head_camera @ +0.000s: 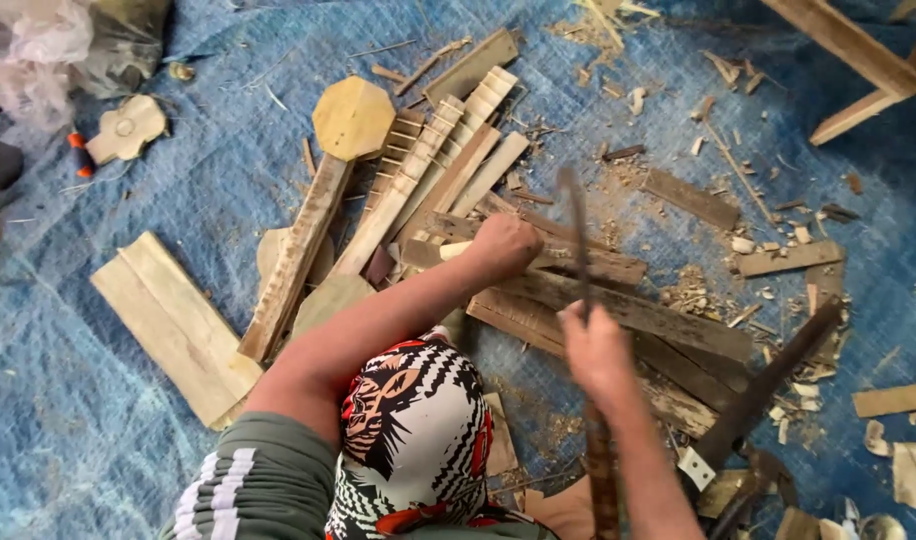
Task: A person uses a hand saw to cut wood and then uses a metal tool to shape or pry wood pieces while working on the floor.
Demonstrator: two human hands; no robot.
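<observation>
Seen from above on a blue tarp (68, 420) littered with wood offcuts: left hand (505, 243) closed on a pale, stiff wooden strip (456, 250) atop dark planks (628, 310); right hand (596, 350) fisted round a thin, blurred blade (576, 235), possibly a machete. Light, splintery strip, best gripped mid-length, away from split ends.

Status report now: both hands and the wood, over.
Left hand gripping a light wood piece on the dark planks. Right hand raised, gripping a long blurred blade. Chips scattered around.
</observation>
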